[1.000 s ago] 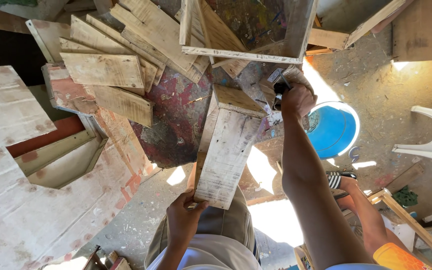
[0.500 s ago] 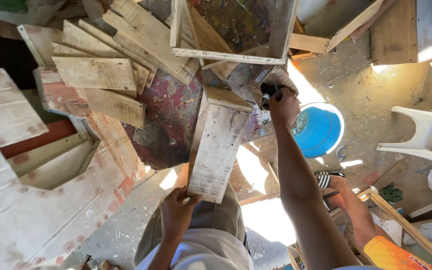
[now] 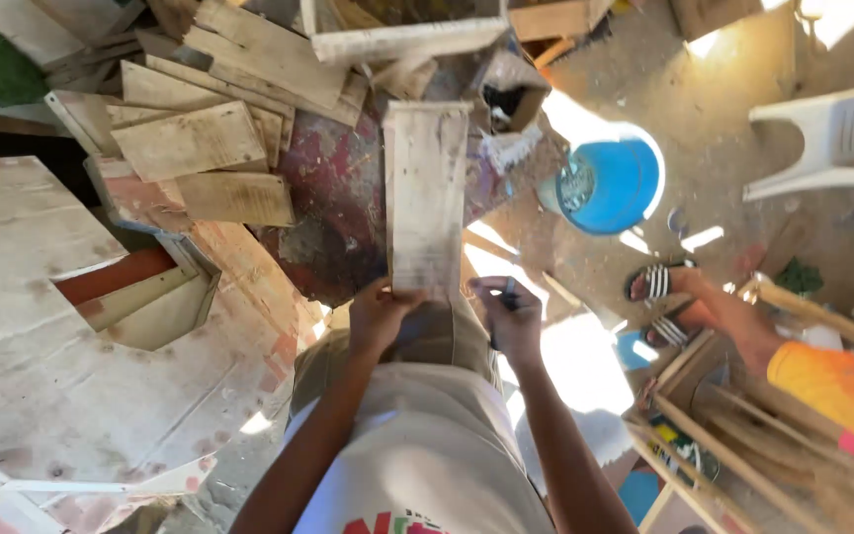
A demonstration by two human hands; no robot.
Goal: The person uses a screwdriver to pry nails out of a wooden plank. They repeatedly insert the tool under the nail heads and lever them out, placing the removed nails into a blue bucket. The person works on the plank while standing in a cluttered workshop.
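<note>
Wooden board [image 3: 425,198] in the frame centre is held at its near end by the left hand [image 3: 380,314].
The right hand [image 3: 508,314] is closed on a dark pencil-like tool [image 3: 506,294] beside it; marking seems in hand, needing a steady board.

there are no signs or screens. a small open cardboard box [image 3: 509,91] sits tipped at the top, just past the far end of the plank. it is brown outside and dark inside. no labels can be made out.
</note>
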